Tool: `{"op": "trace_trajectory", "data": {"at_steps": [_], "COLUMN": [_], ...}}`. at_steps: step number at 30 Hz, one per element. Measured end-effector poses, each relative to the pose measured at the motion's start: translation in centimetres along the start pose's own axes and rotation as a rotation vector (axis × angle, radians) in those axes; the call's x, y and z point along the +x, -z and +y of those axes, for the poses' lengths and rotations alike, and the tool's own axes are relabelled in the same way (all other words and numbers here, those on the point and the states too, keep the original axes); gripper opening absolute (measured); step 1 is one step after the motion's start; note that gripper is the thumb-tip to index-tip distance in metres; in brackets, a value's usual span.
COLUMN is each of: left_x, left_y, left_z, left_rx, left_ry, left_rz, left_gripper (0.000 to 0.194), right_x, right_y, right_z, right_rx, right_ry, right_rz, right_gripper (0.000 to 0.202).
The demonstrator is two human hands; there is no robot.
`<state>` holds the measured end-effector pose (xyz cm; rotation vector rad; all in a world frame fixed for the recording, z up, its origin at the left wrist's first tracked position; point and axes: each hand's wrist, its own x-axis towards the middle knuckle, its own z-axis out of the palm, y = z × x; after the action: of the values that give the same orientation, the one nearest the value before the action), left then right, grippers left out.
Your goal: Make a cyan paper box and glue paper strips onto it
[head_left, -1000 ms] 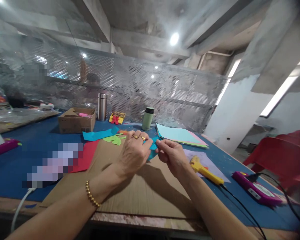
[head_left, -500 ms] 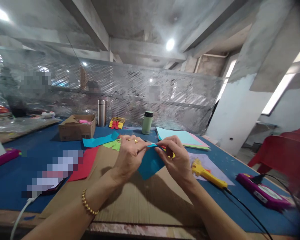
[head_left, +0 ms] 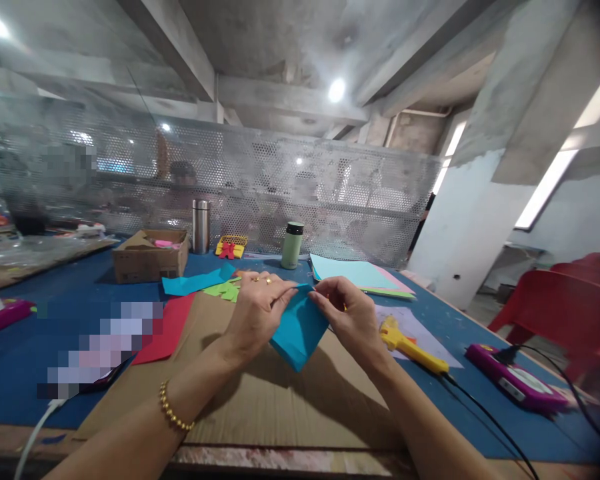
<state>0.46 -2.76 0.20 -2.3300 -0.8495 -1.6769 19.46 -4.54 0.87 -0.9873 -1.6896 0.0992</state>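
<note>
A folded piece of blue paper point(head_left: 301, 330) hangs between my two hands, its lower corner pointing down over a brown cardboard sheet point(head_left: 275, 420). My left hand point(head_left: 257, 310) pinches its upper left edge between thumb and forefinger; the other fingers are curled. At the upper right edge, my right hand point(head_left: 349, 310) grips the same paper with thumb and fingertips. Behind my left hand lie a blue paper strip point(head_left: 195, 282) and several green paper pieces point(head_left: 223, 289). Red paper point(head_left: 165, 331) sits left of the cardboard.
To the right, a yellow glue gun point(head_left: 415, 350) with a black cord rests by lilac paper point(head_left: 425, 330). A purple power strip point(head_left: 515, 380) lies beyond it. At the back stand a cardboard box point(head_left: 150, 260), a steel flask point(head_left: 201, 227), a green bottle point(head_left: 293, 247) and coloured sheets point(head_left: 350, 272).
The blue paper has turned between my fingers, so more of its face and its lower corner show. Both hands keep hold of its top edge. The view has shifted slightly.
</note>
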Motion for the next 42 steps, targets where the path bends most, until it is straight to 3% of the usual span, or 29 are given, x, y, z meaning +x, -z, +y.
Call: {"op": "trace_trajectory", "data": {"at_steps": [8, 13, 19, 29, 38, 42], "left_x": [-0.1, -0.2, -0.3, -0.4, -0.6, -0.5], "left_y": [-0.3, -0.4, -0.3, -0.1, -0.3, -0.3], "left_z": [-0.1, -0.2, -0.2, 0.1, 0.3, 0.6], "left_rx": [-0.006, -0.001, 0.032, 0.16, 0.071, 0.012], "left_ry": [0.013, 0.025, 0.052, -0.056, -0.017, 0.041], "left_rz": [0.063, 0.075, 0.086, 0.102, 0.038, -0.027], "left_gripper": [0.019, 0.016, 0.014, 0.015, 0.013, 0.013], "right_x": [0.2, -0.1, 0.3, 0.9, 0.7, 0.6], "right_y": [0.3, -0.1, 0.0, 0.3, 0.3, 0.0], "right_z": [0.3, 0.6, 0.5, 0.3, 0.2, 0.5], "right_rx": [-0.117, -0.035, 0.137, 0.34, 0.248, 0.332], "right_ry": [0.09, -0.048, -0.165, -0.326, -0.22, -0.272], "right_rz": [-0.018, 0.006, -0.053, -0.179, -0.192, -0.186], "right_gripper": [0.01, 0.013, 0.021, 0.034, 0.026, 0.024]}}
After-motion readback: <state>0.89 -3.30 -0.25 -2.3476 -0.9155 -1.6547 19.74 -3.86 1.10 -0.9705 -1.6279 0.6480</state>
